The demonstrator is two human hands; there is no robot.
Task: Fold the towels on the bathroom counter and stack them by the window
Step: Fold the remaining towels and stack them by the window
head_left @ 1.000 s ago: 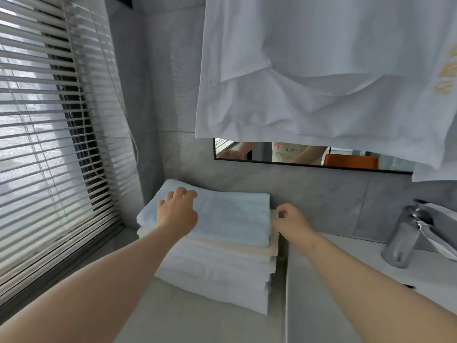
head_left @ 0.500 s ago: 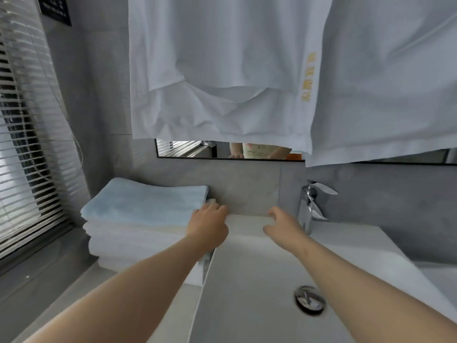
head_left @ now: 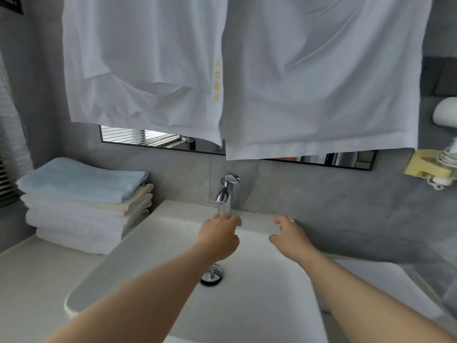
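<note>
The folded towels (head_left: 81, 209) sit in a neat pile on the smooth grey counter (head_left: 37, 276). The pile is at the left by the window blinds (head_left: 7, 184), close beside the sink (head_left: 259, 305). The top one is a soft, pale blue towel (head_left: 81, 181). Under it lies a cream towel (head_left: 138, 198), then fluffy white ones. Each is a thick, flat rectangle with round folded edges.

Both hands are out over the smooth white sink, well apart from the pile. The left hand (head_left: 218, 237) is just under the shiny metal tap (head_left: 226, 191), with its fingers loosely bent and nothing in it. The right hand (head_left: 289, 235) is beside it near the back rim, fingers spread and a little bent, also holding nothing. A round silver drain (head_left: 211, 277) peeks out under the left wrist.

Two big white cloths (head_left: 148, 70), thin and wrinkly, hang above and cover most of the long mirror (head_left: 148, 141).
</note>
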